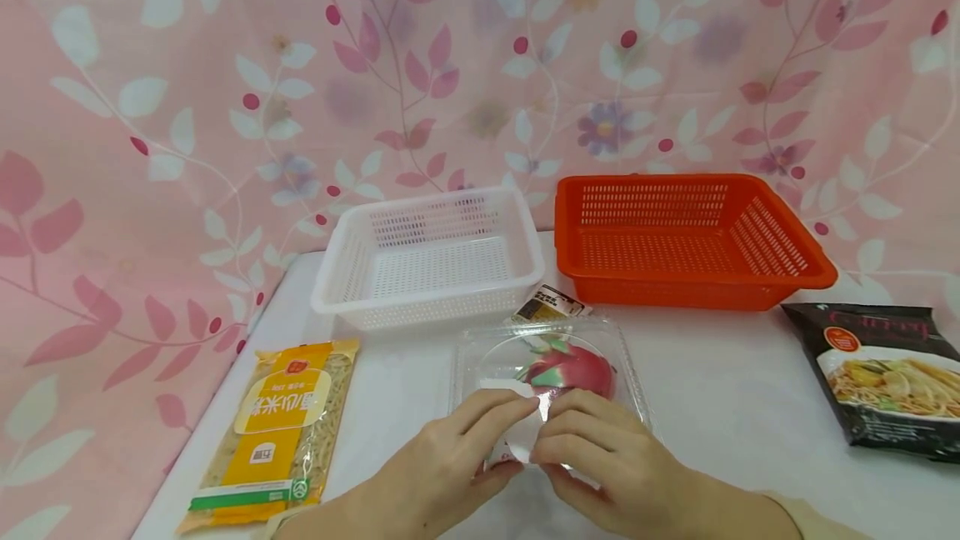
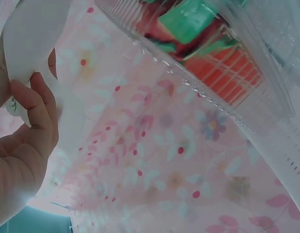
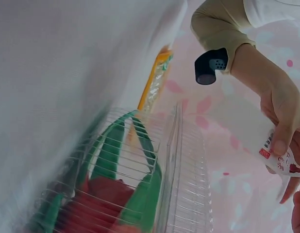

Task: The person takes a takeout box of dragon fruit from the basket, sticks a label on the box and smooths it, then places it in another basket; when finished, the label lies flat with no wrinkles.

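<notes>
And both hands are working close together here: the left hand (image 1: 442, 469) and the right hand (image 1: 626, 461) are pinching a white packet (image 1: 521, 433) between their fingertips, over the near part of a clear box (image 1: 636, 373) on the worktop (image 1: 397, 415). A dragon fruit (image 1: 583, 372) is showing through its lid. The right wrist view is giving us red and black print on the packet, while the left wrist view is catching only plain white. That right wrist picture is also revealing a black camera (image 3: 208, 68) on the left wrist; the head view isn't including it. Only the head view is showing the black noodle pack (image 1: 892, 377), away to the right. As for pose, both forearms are angling inward, fingers bending, thumbs tucking in below, the fingertips nearly meeting.
</notes>
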The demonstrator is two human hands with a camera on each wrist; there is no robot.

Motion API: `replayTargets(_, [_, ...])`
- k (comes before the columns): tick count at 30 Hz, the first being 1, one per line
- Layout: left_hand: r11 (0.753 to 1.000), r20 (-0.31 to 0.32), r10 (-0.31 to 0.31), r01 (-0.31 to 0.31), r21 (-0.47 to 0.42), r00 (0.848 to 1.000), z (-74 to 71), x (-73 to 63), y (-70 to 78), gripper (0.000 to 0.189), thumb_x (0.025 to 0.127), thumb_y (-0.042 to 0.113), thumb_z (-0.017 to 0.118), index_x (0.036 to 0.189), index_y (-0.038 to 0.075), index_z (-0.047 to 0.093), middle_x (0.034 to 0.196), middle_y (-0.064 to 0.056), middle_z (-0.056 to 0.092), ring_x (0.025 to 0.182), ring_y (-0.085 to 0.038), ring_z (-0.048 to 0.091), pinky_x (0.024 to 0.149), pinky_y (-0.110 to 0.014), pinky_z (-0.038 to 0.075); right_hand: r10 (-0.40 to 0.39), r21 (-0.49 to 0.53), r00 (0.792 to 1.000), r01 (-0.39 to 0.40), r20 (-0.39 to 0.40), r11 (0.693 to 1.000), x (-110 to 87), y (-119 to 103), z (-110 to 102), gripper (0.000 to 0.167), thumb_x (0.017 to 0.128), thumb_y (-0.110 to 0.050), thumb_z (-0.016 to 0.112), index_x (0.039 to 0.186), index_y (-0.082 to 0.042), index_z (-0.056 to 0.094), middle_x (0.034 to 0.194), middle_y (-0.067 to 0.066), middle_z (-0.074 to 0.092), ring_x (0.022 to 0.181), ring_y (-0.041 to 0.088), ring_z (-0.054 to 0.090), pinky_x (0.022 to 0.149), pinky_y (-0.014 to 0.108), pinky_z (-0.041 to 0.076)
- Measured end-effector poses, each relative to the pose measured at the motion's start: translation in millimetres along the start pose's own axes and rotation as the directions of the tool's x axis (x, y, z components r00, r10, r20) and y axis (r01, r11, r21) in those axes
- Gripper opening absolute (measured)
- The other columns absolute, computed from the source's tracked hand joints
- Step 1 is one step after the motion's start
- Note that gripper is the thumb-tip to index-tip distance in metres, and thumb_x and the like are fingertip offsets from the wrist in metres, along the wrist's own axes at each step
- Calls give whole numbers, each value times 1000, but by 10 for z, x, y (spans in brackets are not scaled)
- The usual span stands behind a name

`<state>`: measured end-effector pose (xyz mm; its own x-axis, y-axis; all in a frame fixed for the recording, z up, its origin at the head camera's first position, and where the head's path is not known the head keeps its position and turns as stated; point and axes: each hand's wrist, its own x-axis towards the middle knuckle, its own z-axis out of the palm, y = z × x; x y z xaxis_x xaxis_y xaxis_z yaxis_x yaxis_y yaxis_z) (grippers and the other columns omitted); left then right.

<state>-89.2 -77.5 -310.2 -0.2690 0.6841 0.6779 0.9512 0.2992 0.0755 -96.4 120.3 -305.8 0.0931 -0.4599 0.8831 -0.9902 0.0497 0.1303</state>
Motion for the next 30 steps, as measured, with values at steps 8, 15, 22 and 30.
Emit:
replayTargets(8, [999,27,-46,47,-27,999,-19,-81,-71,54,60,-3,72,111,5,56,113,-9,55,77,-9,60,67,-5,43,-81,52,996,78,44,996,-63,7,46,8,85,-2,51,82,-2,58,79,5,61,76,18,56,71,22,48])
replayTargets(15, [991,108,-132,133,-4,985,-29,-159,-67,55,62,5,77,113,7,58,118,-9,57,98,-16,60,79,-16,47,-76,100,996,72,46,992,-69,-13,44,9,86,-1,50,84,1,58,80,6,60,77,17,56,71,21,48])
replayTargets(22, [986,116,-163,164,-1,980,-48,-214,-80,54,64,9,77,114,10,59,124,-11,53,103,-18,59,81,-19,47,-4,162,998,-5,55,987,-56,-91,14,7,87,-1,52,90,4,56,88,10,59,81,16,57,72,18,49])
replayTargets(30, [980,94,-188,180,81,978,-67,-270,-109,45,74,21,75,115,11,60,126,-12,53,98,-19,61,78,-24,50,-45,195,998,37,36,980,-69,-63,7,10,88,-4,53,90,6,54,88,12,58,81,18,57,72,20,48])
